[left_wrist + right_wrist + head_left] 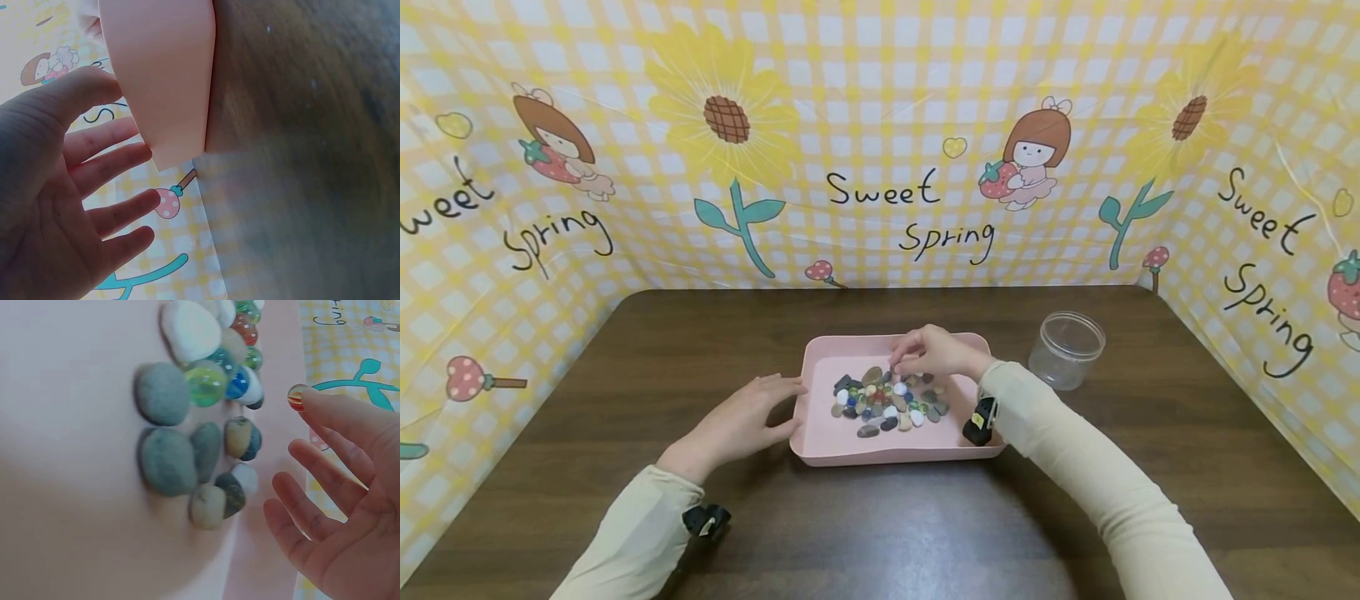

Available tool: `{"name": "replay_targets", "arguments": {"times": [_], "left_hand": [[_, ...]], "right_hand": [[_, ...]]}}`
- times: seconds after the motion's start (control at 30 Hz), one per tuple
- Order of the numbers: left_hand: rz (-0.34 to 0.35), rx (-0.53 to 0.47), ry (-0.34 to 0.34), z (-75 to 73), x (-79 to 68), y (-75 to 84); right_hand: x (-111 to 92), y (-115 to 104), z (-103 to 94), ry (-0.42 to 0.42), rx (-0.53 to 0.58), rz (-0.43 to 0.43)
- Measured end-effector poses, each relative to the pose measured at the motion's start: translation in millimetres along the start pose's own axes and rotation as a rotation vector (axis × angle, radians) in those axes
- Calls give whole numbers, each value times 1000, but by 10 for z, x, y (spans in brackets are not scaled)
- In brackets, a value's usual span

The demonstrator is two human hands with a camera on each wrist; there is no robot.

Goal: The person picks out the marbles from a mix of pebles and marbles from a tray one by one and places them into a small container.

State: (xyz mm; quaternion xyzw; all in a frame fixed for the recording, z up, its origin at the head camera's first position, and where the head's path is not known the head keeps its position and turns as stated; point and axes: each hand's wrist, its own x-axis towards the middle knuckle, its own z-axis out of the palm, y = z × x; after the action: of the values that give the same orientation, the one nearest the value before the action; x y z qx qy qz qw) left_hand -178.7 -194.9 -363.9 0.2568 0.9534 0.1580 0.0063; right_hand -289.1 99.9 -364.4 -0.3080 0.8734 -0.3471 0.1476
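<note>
A pink tray (880, 458) holds a spread of pebbles and glass marbles. Over the far side of the pile, my right hand (936, 352) pinches a red-and-yellow marble (298, 398) between thumb and forefinger, the other fingers loosely spread. Below it in the right wrist view lie grey pebbles (167, 461), a white pebble (190, 331) and a yellow-green marble (207, 385). My left hand (741, 423) rests its fingertips at the tray's left rim, fingers fairly straight; the left wrist view shows them against the tray's outer wall (162, 75).
A clear, lidless plastic jar (1066, 350) stands on the dark wooden table (700, 333), right of the tray and beyond the right forearm. A yellow checked cloth (880, 108) with printed figures hangs around the back and sides of the table.
</note>
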Motion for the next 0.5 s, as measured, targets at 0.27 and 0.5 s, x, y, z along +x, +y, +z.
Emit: {"name": "replay_targets", "arguments": {"times": [0.27, 0.5], "left_hand": [[-1, -1, -9, -19, 9, 0], [29, 8, 12, -3, 18, -7]], "right_hand": [[-38, -70, -90, 18, 4, 1], [-110, -95, -162, 9, 24, -31]]}}
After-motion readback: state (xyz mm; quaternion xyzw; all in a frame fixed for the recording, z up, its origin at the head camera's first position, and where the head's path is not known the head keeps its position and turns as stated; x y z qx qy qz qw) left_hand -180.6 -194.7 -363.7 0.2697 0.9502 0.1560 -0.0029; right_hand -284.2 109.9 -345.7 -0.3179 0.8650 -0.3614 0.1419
